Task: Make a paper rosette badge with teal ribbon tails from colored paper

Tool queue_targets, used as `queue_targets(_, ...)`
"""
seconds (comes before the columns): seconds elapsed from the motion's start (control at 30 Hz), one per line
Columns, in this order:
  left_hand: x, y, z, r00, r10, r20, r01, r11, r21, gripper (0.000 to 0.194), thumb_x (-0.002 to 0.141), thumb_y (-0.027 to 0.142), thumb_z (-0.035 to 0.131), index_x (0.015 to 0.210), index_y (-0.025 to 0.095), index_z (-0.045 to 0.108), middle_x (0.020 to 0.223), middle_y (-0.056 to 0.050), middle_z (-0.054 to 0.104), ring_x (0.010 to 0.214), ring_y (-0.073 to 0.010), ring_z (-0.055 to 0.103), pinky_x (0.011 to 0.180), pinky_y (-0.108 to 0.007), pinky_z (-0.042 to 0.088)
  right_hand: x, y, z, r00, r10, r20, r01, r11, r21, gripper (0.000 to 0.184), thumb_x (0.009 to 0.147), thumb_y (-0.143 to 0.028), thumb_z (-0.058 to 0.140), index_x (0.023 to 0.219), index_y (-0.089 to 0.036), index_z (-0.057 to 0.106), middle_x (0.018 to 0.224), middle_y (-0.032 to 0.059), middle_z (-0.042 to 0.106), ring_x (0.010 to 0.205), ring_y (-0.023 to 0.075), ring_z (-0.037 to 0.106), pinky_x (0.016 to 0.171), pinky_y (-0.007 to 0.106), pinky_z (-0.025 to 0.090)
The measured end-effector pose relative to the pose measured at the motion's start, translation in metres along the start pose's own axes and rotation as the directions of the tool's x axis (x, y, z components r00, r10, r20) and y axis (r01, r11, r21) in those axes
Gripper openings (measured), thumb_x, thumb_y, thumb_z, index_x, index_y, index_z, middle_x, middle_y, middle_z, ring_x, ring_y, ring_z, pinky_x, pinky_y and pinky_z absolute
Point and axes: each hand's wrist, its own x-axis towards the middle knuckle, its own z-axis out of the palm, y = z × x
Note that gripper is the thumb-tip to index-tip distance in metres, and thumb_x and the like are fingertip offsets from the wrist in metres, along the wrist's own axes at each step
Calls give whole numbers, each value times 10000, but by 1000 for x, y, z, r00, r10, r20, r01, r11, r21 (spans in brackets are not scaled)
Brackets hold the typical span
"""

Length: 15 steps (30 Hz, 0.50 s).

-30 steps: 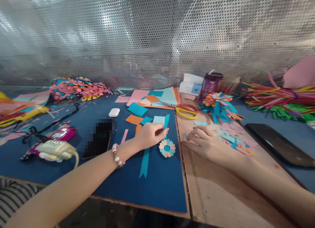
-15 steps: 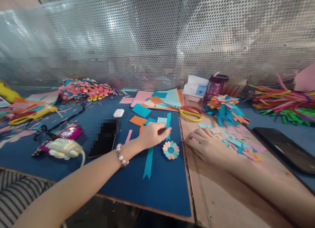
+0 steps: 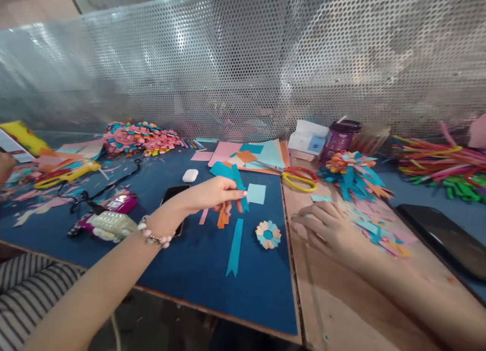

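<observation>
My left hand [image 3: 212,193] is raised a little above the blue mat [image 3: 190,270], its fingers pinched on a teal paper strip [image 3: 238,181] with orange strips [image 3: 222,217] hanging under it. A second teal strip [image 3: 235,246] lies flat on the mat. Beside it rests a small folded paper flower [image 3: 268,234] in teal and peach. A light blue paper square [image 3: 256,193] lies just right of my fingertips. My right hand [image 3: 326,224] rests on the wooden board [image 3: 341,300] with fingers loosely spread, next to a heap of paper scraps [image 3: 375,224]; it holds nothing.
Red and yellow scissors [image 3: 298,177] lie by a stack of coloured sheets [image 3: 250,156]. A phone [image 3: 172,199], an earbud case [image 3: 190,175] and a glue gun [image 3: 106,222] sit at left, another phone [image 3: 448,239] at right. A perforated metal screen [image 3: 243,62] closes the back.
My left hand has lifted the teal strip off the mat and swung it left, with orange strips now hanging from it. The camera has tilted. My right hand's fingers have spread slightly.
</observation>
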Motion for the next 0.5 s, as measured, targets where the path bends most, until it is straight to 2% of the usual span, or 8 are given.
queue_targets(0.1, -13, -6, -1, 989, -121, 83, 114, 990, 80, 362, 829, 506, 518, 740, 164, 598, 569, -20, 623, 436, -88, 504, 390, -205, 317, 11, -15, -8, 990, 137, -46, -123, 967, 223, 221, 908, -186, 449, 1064, -210, 603, 991, 92, 620, 925, 211, 536, 798, 388, 456)
queue_targets(0.17, -20, -7, 5, 982, -135, 134, 119, 985, 124, 347, 821, 498, 526, 729, 170, 591, 551, -2, 609, 453, -96, 527, 408, -201, 321, 25, -31, -14, 962, 269, -46, -237, 907, 349, 207, 905, -268, 482, 1067, -211, 597, 994, 87, 633, 887, 199, 569, 774, 369, 484)
queue_targets(0.27, -27, -3, 18, 970, -97, 225, 65, 987, 144, 327, 817, 456, 542, 668, 168, 583, 584, 1, 621, 462, -96, 543, 452, -206, 361, 56, -52, -17, 885, 455, 96, -433, 729, 530, 356, 862, -392, 542, 1172, -216, 534, 983, 73, 655, 703, 154, 590, 603, 306, 516)
queue_targets(0.37, -32, 0, 30, 957, -118, 265, 86, 988, 130, 341, 817, 453, 536, 631, 171, 574, 578, 3, 616, 434, -97, 515, 448, -214, 369, 87, -61, -10, 863, 440, 249, -474, 535, 699, 443, 813, -383, 598, 1203, -198, 499, 984, 63, 655, 723, 146, 606, 588, 284, 525)
queue_targets(0.43, -34, -3, 35, 946, -122, 300, 91, 989, 114, 343, 823, 453, 526, 640, 168, 583, 602, -5, 629, 443, -96, 511, 456, -214, 386, 102, -62, -5, 856, 374, 356, -498, 415, 761, 324, 799, -325, 608, 1085, -180, 568, 868, 34, 658, 710, 133, 611, 615, 272, 524)
queue_targets(0.5, -37, -7, 37, 936, -125, 328, 100, 991, 92, 343, 830, 459, 514, 667, 166, 589, 665, -17, 659, 460, -92, 513, 470, -212, 405, 111, -62, -2, 825, 319, 466, -558, 329, 762, 187, 792, -269, 604, 948, -168, 614, 763, 11, 643, 676, 118, 612, 593, 245, 504)
